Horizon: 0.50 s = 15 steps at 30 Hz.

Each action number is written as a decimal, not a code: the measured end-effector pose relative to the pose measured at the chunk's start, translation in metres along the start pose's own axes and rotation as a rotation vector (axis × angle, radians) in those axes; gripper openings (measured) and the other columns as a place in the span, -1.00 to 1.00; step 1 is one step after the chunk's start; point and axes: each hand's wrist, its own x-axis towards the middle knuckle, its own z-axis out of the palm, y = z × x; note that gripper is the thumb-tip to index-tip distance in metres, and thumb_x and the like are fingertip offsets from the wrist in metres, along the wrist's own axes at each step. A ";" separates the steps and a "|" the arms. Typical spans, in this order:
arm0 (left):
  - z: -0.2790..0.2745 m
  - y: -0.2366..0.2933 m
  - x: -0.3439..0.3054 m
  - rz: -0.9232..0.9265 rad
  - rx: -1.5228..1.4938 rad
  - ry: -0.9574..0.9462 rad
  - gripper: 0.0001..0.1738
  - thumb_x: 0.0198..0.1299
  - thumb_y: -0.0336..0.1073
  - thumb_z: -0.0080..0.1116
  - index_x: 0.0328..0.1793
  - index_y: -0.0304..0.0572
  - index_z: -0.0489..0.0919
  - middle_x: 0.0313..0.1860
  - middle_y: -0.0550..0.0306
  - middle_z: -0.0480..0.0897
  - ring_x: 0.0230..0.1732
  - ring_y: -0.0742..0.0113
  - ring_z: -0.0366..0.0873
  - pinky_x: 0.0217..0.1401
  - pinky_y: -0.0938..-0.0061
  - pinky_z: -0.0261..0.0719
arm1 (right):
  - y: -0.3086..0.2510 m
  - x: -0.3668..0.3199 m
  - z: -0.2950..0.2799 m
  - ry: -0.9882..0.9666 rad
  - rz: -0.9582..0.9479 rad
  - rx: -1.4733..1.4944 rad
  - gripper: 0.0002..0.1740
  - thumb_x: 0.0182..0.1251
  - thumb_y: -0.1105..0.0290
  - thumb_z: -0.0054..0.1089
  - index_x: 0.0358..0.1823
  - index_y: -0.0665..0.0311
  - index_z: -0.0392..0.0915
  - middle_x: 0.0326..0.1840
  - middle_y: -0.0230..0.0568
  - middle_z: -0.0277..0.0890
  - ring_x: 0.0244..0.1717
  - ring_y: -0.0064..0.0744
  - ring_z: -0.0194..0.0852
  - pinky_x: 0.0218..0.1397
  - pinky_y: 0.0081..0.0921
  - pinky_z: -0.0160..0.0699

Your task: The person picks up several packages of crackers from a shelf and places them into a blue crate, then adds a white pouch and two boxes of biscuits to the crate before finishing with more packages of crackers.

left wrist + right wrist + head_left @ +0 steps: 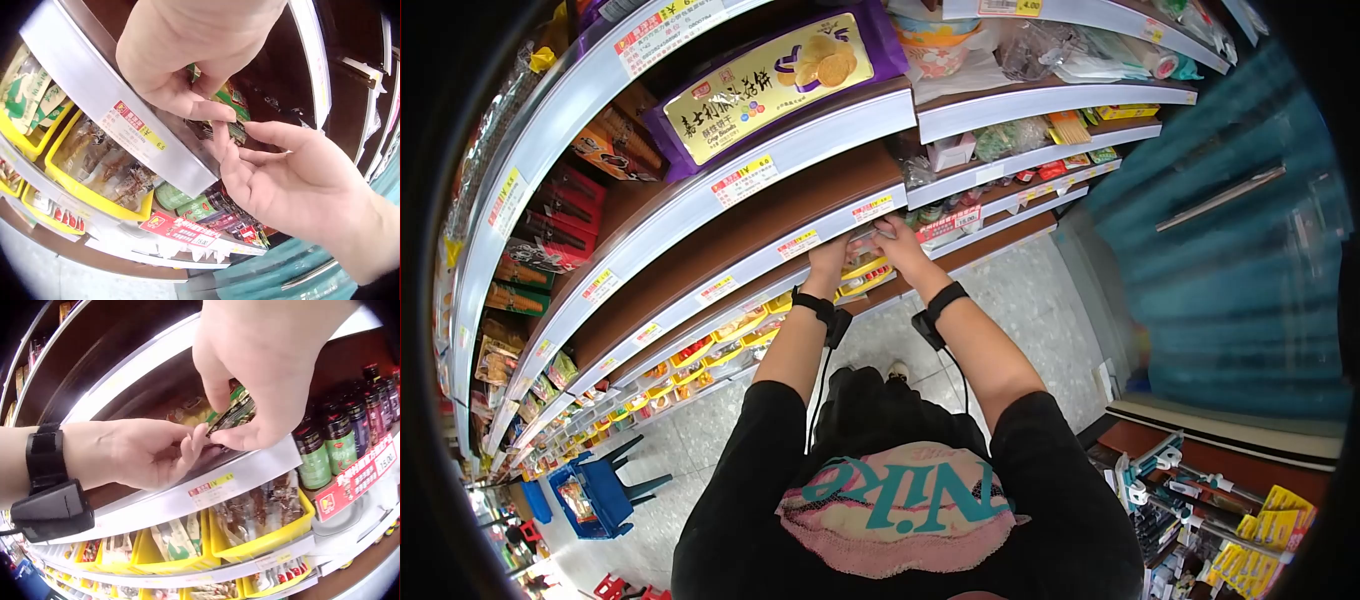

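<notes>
Both hands meet at the front edge of a middle shelf, around a small green packet [234, 414] with dark and yellow printing. My right hand [265, 369] holds it between thumb and fingers in the right wrist view. The left hand [147, 450] comes in from the left there, its fingertips pinching the packet's lower corner. In the left wrist view the left hand [194, 50] is at the top, with the right hand [300, 169] opposite and their fingertips close together. Part of the packet [234, 103] shows behind the fingers; the rest is hidden.
Just below the hands, yellow bins [262, 544] hold bagged snacks. Dark bottles with green labels [340, 447] stand to the right behind a red price sign [356, 478]. A large purple biscuit pack [770, 85] lies on an upper shelf. A blue stool [595, 495] stands on the floor.
</notes>
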 end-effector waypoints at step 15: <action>-0.016 0.012 -0.023 -0.038 -0.042 -0.096 -0.68 0.20 -0.35 0.23 0.07 -0.18 0.50 -0.14 0.17 0.63 -0.31 0.50 0.62 -0.41 0.73 0.57 | -0.014 0.027 0.019 0.242 0.177 0.022 -0.82 0.16 0.32 0.34 -0.25 0.15 0.56 -0.32 -0.48 0.56 -0.45 -0.64 0.41 -0.39 -0.59 0.32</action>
